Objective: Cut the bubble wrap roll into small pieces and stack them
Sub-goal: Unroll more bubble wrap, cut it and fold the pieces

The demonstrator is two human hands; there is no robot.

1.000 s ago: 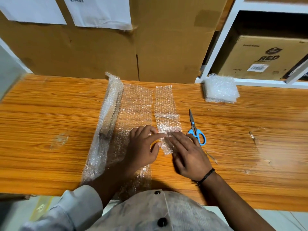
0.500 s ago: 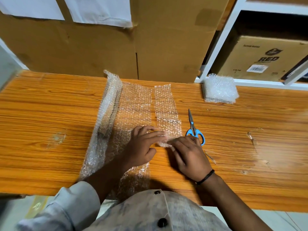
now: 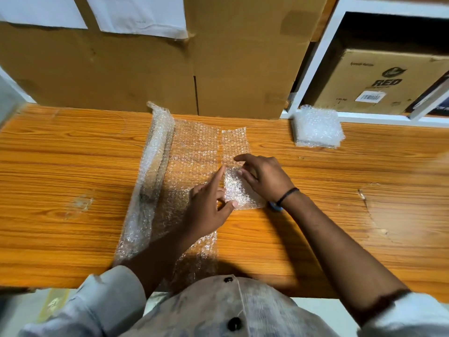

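Head view: both hands work over a cut strip of bubble wrap in the middle of the wooden bench. The strip's near part is folded up into a thicker pad between the two hands.

The left hand reaches in from the near edge. Its index finger is straight and lies along the pad's left edge, its thumb tip presses the pad's near edge, and its other fingers are tucked under; it grasps nothing. The forearm crosses the unrolled sheet.

The right hand comes in from the right with its palm down and its fingers spread and lightly bent. Its fingertips press on the top of the pad, not closed round it. A black wristband sits at the wrist, and the blue handle of the scissors peeks out beneath it.

The bubble wrap roll lies left of the sheet, running from the far edge towards the near edge. A stack of cut pieces rests at the far edge, towards the right. Cardboard boxes stand behind the far edge.
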